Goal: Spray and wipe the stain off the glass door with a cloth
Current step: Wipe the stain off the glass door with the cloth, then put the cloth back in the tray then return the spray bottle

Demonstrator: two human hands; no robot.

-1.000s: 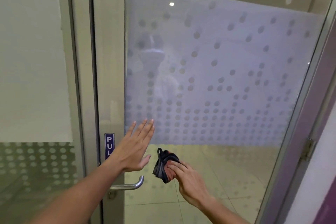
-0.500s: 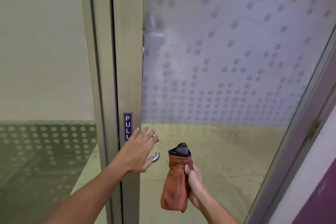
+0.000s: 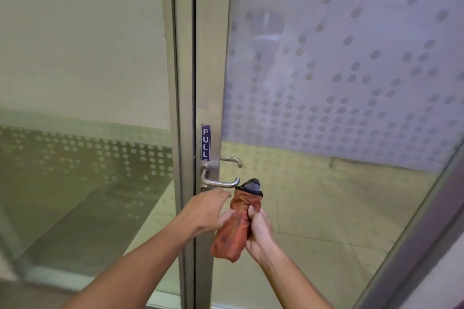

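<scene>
The right hand (image 3: 259, 229) is closed around a crumpled orange cloth (image 3: 232, 228) and holds it in front of the lower part of the glass door (image 3: 339, 83). The cloth stands almost upright in the grip; its top end is dark, grey and black, and its bottom end hangs free below the hand. The left hand (image 3: 207, 212) is beside the cloth on its left side, with the fingers bent loosely. Its thumb touches the cloth, but I cannot tell whether this hand really grips it.

Just above the left hand is the metal door handle (image 3: 218, 182), fixed on the grey door frame (image 3: 212, 70). The end of the handle is very near the dark top of the cloth. Above the handle, a small blue sign (image 3: 205, 142) says PULL.

The upper part of the door glass has a frosted band with a pattern of dots, and faint smeared marks (image 3: 266, 32) show on it, well above the cloth. The lower part is clear, and a tiled floor (image 3: 326, 208) is seen through it.
</scene>
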